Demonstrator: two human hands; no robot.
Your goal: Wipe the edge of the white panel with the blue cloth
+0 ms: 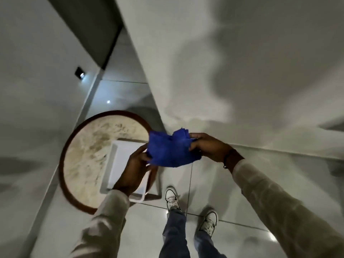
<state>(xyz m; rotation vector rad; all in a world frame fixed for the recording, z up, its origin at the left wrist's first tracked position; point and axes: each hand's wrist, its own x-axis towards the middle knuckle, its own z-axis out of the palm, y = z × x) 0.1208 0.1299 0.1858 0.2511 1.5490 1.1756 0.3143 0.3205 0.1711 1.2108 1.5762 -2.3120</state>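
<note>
A crumpled blue cloth [171, 148] is stretched between both hands in front of me, at waist height. My left hand [135, 166] grips its lower left corner and my right hand [208, 147] pinches its right side. The white panel [232, 53] rises ahead and to the right, its edge [141, 71] running diagonally down to the floor just behind the cloth. The cloth is not touching the panel.
A round table [83, 159] with a marbled beige top and dark rim stands at lower left, with a white tray [121, 164] on it under my left hand. A grey wall [37, 81] is at left. My feet stand on glossy floor tiles [214, 183].
</note>
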